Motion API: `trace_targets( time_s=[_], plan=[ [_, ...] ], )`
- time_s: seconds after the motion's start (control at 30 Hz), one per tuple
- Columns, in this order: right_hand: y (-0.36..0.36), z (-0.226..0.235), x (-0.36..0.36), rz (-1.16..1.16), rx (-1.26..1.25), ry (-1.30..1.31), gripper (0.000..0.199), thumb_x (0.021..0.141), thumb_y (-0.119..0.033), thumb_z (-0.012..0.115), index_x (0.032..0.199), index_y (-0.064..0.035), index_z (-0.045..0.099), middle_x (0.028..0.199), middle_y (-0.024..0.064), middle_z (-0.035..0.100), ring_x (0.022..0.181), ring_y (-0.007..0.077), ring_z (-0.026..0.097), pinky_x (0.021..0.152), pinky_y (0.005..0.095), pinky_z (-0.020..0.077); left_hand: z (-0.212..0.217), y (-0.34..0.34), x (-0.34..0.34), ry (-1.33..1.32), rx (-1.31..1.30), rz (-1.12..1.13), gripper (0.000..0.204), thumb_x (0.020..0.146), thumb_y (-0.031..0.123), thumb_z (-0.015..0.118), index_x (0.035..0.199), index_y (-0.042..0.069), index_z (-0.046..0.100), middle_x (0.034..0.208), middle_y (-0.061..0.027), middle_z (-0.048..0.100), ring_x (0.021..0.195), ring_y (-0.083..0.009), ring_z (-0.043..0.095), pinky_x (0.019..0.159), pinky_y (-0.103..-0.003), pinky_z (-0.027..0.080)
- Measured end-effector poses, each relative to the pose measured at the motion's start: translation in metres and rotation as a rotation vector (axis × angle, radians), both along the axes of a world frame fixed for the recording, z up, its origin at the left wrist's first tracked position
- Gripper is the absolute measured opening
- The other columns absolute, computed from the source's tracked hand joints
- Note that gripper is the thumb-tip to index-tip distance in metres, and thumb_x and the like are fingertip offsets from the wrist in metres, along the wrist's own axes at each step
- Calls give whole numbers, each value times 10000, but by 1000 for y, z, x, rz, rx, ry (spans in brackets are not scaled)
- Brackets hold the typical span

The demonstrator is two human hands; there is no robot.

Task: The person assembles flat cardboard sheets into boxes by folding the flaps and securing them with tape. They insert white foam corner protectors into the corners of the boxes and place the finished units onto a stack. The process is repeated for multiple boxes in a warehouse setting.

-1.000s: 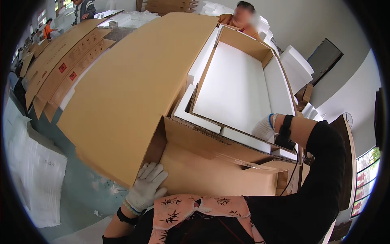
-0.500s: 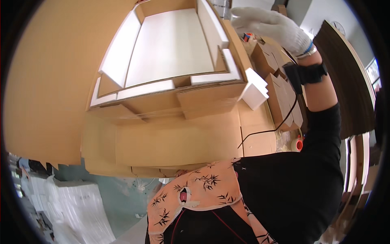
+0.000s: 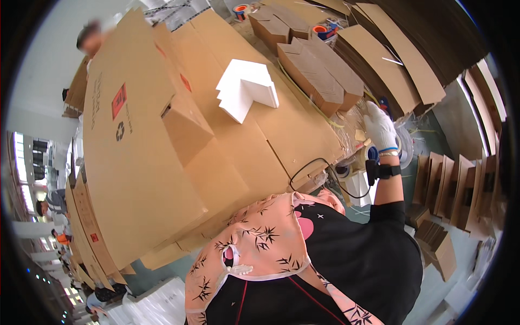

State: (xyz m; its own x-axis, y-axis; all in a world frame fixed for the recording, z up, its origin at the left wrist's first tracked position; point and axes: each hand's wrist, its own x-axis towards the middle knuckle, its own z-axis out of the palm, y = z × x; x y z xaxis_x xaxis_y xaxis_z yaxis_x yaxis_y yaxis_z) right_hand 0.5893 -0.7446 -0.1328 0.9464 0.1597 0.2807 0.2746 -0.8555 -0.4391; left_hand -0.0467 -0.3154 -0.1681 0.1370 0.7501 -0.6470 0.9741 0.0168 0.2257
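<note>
Down from its raised pose of half a second ago, the right hand [image 3: 381, 127] has come to the right edge of the work area; the view has turned as well, and a broad printed carton panel [image 3: 124, 179] now shows where the white-lined interior did. In the head view, this hand wears a white knitted glove, with a black wristband [image 3: 385, 171] below it and a thin black cable [image 3: 309, 161] looping off to the left. Its fingers point away from the body, their tips near a small blue-and-red object [image 3: 384, 103]; I cannot tell whether they grasp anything. Just below the palm, a blue-cored tape roll [image 3: 372, 151] sits at the edge of the work area. The left hand is out of view, so I cannot tell its state. Toward the middle, an angled white foam corner piece [image 3: 241, 76] lies on brown cardboard, well apart from the glove. Folded cardboard blocks [image 3: 319, 76] stand between the two, with an orange-and-blue tape dispenser [image 3: 325, 31] beyond them. Flat cardboard sheets [image 3: 379, 67] lie at upper right, and a co-worker [image 3: 89, 40] is beside the panel at upper left
</note>
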Motion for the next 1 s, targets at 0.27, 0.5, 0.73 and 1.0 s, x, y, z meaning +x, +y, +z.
trace_targets(
  time_s=[0.27,0.5,0.73,1.0],
  plan=[
    [42,-17,11,-17,-227,140,656,847,-237,591,1472,-184,400,1174,181,628,958,368,664,810,463,545,9,27,19,-38,-1,-21,572,906,284,593,1428,101,444,1375,-213,538,1236,-364,544,1009,-427,446],
    [44,-31,13,-49,-258,104,658,836,-251,607,1463,-193,417,1154,190,618,962,371,662,801,464,545,1,23,10,-16,-8,22,560,914,284,585,1428,114,444,1367,-206,546,1229,-353,552,1006,-419,448],
    [57,-34,11,-137,-374,92,282,812,-253,651,1063,-125,645,1152,213,600,1062,394,620,830,474,534,-18,11,-9,21,5,62,549,921,285,577,1429,126,444,1359,-200,554,1221,-341,561,1002,-411,449],
    [16,30,-16,69,-536,-201,313,863,-237,693,1057,8,702,1448,156,503,1262,358,510,1049,467,400,35,51,58,-336,666,400,654,873,272,633,1429,18,401,1416,-258,475,1270,-394,494,1015,-459,435]
  ],
)
